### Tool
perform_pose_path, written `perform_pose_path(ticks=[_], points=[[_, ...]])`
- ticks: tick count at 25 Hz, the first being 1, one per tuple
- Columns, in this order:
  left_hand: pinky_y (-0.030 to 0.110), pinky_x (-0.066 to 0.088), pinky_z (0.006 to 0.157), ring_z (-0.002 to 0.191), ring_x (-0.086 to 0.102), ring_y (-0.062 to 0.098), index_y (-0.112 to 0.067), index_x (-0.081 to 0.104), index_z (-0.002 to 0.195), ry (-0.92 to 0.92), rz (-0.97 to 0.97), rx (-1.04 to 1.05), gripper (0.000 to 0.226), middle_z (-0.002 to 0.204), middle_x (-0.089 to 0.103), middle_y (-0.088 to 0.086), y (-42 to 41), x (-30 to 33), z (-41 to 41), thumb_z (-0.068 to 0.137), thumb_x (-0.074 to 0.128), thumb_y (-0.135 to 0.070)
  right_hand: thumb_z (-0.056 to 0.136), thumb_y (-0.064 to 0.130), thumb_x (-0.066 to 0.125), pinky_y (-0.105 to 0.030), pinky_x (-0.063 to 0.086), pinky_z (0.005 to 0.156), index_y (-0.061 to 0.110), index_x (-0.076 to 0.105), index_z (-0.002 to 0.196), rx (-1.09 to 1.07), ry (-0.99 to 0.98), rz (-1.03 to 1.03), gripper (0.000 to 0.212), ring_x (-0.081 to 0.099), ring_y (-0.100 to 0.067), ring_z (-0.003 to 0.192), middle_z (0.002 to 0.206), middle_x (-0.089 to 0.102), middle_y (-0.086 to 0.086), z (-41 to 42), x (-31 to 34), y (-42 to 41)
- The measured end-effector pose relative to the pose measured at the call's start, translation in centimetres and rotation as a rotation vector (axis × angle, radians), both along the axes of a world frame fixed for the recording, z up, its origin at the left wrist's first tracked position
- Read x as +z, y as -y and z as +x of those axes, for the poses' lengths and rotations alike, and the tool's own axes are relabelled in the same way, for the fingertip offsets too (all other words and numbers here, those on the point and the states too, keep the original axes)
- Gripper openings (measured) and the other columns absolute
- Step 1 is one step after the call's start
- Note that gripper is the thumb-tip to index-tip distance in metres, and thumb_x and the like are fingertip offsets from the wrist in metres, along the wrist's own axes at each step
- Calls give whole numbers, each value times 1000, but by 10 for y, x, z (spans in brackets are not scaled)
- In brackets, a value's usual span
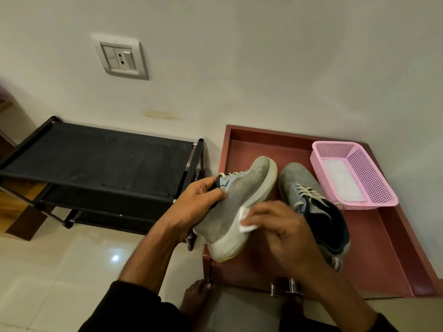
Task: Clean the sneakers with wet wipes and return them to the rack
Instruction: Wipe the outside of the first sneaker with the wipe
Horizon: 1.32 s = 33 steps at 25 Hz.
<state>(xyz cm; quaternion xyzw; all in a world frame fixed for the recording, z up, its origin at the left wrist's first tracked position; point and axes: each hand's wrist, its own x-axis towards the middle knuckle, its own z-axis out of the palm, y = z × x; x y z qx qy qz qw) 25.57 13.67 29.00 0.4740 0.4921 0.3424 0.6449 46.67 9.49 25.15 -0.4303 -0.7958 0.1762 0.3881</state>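
My left hand [199, 202] grips a grey sneaker [242, 200] by its collar and holds it tilted on its side above the red-brown table [388, 250]. A white wet wipe [247, 220] is pressed against the sneaker's side near the white sole by my right hand [285, 233], whose fingers curl over it. The second grey sneaker [309, 200] rests upright on the table just to the right, partly hidden behind my right hand. The black shoe rack [96, 161] stands on the floor to the left, its top shelf bare.
A pink perforated basket [369, 183] with white wipes inside sits at the table's back right corner. The wall runs close behind with a switch plate [121, 57]. Glossy floor tiles [60, 271] lie at lower left. My bare feet [196, 298] show below the table's front edge.
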Motion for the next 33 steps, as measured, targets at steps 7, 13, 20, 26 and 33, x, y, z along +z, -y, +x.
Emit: perform_pose_path(ticks=[7,13,20,26,33], points=[[28,59,69,80,71,16,-13,73,108,41,-167,63,23,98,76,9,-2,0,-5,97,52,-12,78,-11,53,-32,54,88,13,79,94,-16,-101,37,39,66,-13,102,102,71,5,-9,3,4],[32,52,69,85,64,24,-4,67,106,-32,-278,121,22,96,66,13,-5,-5,-6,93,59,-20,78,-10,54,-29,54,90,15,79,94,-48,-166,14,38,67,-13,103,103,71,7,-12,3,11],[37,48,74,90,59,29,3,64,115,-60,-324,153,34,100,62,16,-6,-7,-6,91,60,-21,74,-19,58,-29,54,89,18,78,94,-80,-208,-41,47,68,-13,102,103,71,8,-11,2,11],[40,48,80,91,60,29,3,64,114,-74,-320,133,34,101,63,17,-5,-7,-4,91,60,-21,78,-14,58,-33,55,88,13,79,96,-232,-129,9,38,66,-11,101,102,71,5,-4,-3,-1],[34,53,73,83,64,23,1,66,113,-53,-288,92,27,96,68,14,-4,-5,-6,93,57,-15,86,-7,60,-29,52,88,10,78,100,-291,65,88,29,64,-19,98,103,69,-1,4,0,-13]])
